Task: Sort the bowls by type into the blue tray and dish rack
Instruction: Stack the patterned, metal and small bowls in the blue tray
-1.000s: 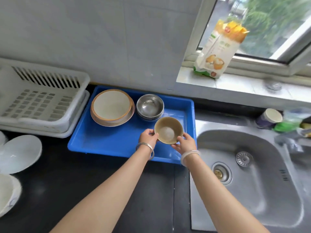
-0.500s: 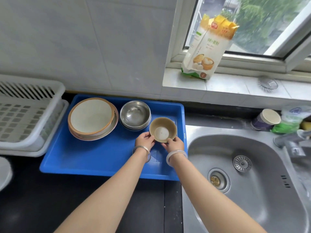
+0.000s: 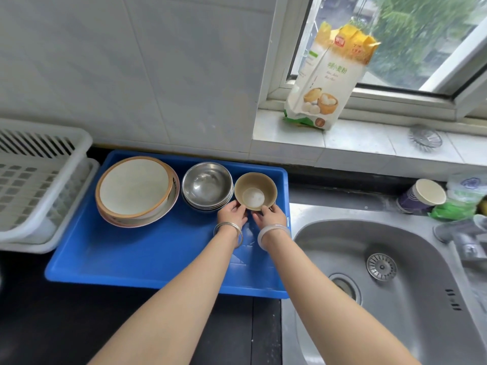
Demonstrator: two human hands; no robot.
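Note:
A small tan bowl (image 3: 255, 190) sits at the back right corner of the blue tray (image 3: 147, 259), next to a stack of steel bowls (image 3: 207, 186). My left hand (image 3: 232, 212) and my right hand (image 3: 269, 214) both grip the tan bowl at its near side. A stack of wide cream bowls with orange rims (image 3: 135, 190) fills the tray's back left. The white dish rack (image 3: 34, 185) stands left of the tray, and nothing shows inside the part in view.
A steel sink (image 3: 382, 272) lies right of the tray, with a tap (image 3: 466, 233) at its far right. A flour bag (image 3: 329, 80) stands on the windowsill. A paper cup (image 3: 424, 194) and green packet (image 3: 456, 209) sit behind the sink. Dark counter runs along the front.
Both hands have carried the tan bowl farther back into the tray, beside the steel bowls. The camera has swung right, so the white plates at the left have left the view.

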